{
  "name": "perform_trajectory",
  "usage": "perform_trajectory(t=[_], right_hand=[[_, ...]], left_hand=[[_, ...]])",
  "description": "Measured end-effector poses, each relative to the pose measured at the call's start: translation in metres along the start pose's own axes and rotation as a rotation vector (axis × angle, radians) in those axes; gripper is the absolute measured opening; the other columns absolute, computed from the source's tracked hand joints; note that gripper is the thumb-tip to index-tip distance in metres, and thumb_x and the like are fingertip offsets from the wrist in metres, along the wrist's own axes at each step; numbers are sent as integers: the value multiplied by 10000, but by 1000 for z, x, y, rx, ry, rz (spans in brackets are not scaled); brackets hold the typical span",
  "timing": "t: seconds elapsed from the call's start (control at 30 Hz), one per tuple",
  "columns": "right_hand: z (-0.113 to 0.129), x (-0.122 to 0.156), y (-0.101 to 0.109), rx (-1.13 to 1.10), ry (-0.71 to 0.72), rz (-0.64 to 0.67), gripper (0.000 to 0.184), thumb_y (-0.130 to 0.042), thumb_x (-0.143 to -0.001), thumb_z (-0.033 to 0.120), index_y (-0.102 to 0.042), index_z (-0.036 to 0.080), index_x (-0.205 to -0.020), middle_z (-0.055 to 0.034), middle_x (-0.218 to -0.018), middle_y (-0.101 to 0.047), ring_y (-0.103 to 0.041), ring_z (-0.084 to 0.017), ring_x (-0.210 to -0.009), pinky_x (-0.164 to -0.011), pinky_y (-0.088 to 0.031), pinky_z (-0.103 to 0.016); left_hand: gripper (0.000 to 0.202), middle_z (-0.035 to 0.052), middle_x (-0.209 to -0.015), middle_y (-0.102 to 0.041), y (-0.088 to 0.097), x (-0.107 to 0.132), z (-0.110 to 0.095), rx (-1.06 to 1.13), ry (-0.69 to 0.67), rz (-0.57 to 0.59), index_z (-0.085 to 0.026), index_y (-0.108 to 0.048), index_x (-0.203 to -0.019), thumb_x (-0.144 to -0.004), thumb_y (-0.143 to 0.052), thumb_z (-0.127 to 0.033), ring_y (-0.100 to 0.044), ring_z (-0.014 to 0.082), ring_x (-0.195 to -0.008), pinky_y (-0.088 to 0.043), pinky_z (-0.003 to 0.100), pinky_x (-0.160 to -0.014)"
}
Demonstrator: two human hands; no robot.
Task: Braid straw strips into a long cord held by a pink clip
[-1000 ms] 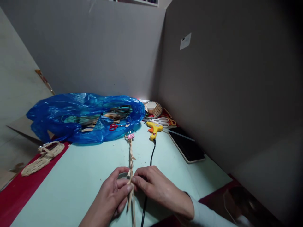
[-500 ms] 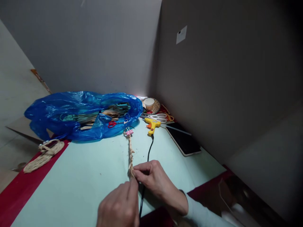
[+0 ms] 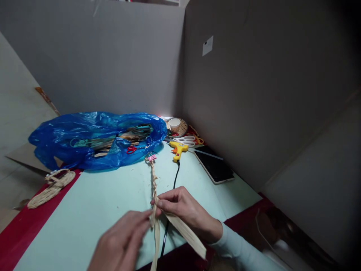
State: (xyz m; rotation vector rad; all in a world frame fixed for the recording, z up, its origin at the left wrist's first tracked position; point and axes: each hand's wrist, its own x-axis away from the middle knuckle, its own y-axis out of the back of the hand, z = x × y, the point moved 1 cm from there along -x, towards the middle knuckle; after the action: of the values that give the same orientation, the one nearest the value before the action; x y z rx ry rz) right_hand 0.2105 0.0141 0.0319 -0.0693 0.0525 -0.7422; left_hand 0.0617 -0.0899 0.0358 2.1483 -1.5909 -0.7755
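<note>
Partitions [image 3: 126, 64] in grey enclose the far and right sides of the work area. Table [image 3: 84, 218]: pale green top surface, red at the left edge. Blue plastic bag [image 3: 113, 119]: at the rear left, open, with bundled strips showing inside. Dark tablet [image 3: 218, 172]: flat on the table at the right.

Left hand [image 3: 121, 235]: fingers extended, motion-blurred, fingertips at the strands; whether they grip cannot be told. It was a closed fist over the strands half a second ago and has since opened and shifted left. Right hand [image 3: 187, 209]: stays at the near end of the braid, thumb and forefinger pinched on it.

Yellow glue gun [image 3: 180, 146]: on the table beyond the right hand. Braid [image 3: 154, 180]: runs from the right fingertips away to the rear clip. Wide strip [image 3: 187, 235]: now angled out to the lower right beneath the right hand. Long strip [image 3: 156, 241]: hangs toward the person. In judgement, this spread separates the strands, while the pinch keeps the finished length from loosening. Pink binder clip [image 3: 151, 157]: attached at the braid's far end, just beside the bag.
</note>
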Motion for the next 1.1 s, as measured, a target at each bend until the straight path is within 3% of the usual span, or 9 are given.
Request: perform_trajectory(t=[0.07, 0.1, 0.2, 0.3, 0.5, 0.73, 0.9, 1.0, 1.1], right_hand=[[-4, 0, 1, -62, 3, 27, 378, -607, -845, 452, -669, 95, -738, -21, -696, -573, -462, -117, -655, -659, -374, -232], [-5, 0, 1, -103, 3, 51, 388, -612, -840, 467, -676, 95, -753, -30, -716, -597, -500, -128, -678, -698, -397, -242], [-6, 0, 1, -215, 27, 123, 370, -587, -861, 449, -672, 99, -775, -45, -725, -626, -576, -163, -746, -783, -431, -281], [-3, 0, 3, -123, 43, 103, 302, -584, -866, 361, -655, 103, -725, -39, -731, -630, -570, -146, -734, -779, -424, -269], [0, 6, 4, 303, 43, 49, 295, -471, -934, 275, -679, 108, -806, -56, -786, -682, -594, -143, -722, -699, -419, -240], [14, 27, -18, 1100, 136, -192, 206, -457, -929, 164, -643, 167, -841, -58, -803, -647, -592, -168, -691, -611, -409, -262], [3, 35, -44, 1545, 538, -407, 277, -433, -786, -27, -633, 116, -913, -59, -689, -582, -550, -202, -535, -443, -365, -303], [-10, 32, -55, 1582, 821, -528, 259, -417, -823, -1, -646, 23, -943, -83, -609, -587, -543, -207, -496, -404, -381, -305], [-21, 29, -59, 1594, 932, -579, 272, -426, -831, -5, -641, -42, -994, -133, -636, -640, -588, -215, -548, -491, -471, -311]], left_hand=[[333, 64, -1068, -705, 9, -17, 2, 209, 247, 42, -269, -689, -1082, -820, -629, -464, -634, 270, -1010, -461, 308, -880], [373, 68, -1031, -706, 8, -26, 2, 360, 331, 148, -242, -652, -1104, -792, -671, -445, -637, 259, -973, -478, 313, -858], [413, 23, -806, -669, -4, -43, 1, 701, 410, 361, -185, -565, -1166, -806, -671, -356, -596, 147, -693, -469, 232, -638], [411, -41, -646, -561, -17, -49, 4, 773, 457, 435, -137, -554, -1131, -795, -674, -340, -315, 35, -439, -221, 153, -413], [336, -62, -592, -516, -21, -45, 10, 791, 552, 436, -153, -565, -985, -775, -677, -392, -150, 8, -397, -89, 164, -364], [318, -96, -445, -383, -21, -40, 5, 620, 522, 285, -162, -560, -617, -773, -667, -418, -205, 23, -363, -121, 169, -369], [217, -4, -621, -623, -21, -36, 7, 590, 421, 163, -148, -693, -655, -735, -724, -348, -546, 129, -649, -419, 196, -620], [270, -55, -485, -488, -23, -32, 9, 669, 515, 162, -134, -732, -773, -709, -748, -396, -395, 72, -467, -296, 169, -452], [351, -95, -444, -366, -22, -30, 11, 746, 538, 198, -118, -726, -878, -742, -721, -442, -229, 36, -413, -160, 158, -407]])
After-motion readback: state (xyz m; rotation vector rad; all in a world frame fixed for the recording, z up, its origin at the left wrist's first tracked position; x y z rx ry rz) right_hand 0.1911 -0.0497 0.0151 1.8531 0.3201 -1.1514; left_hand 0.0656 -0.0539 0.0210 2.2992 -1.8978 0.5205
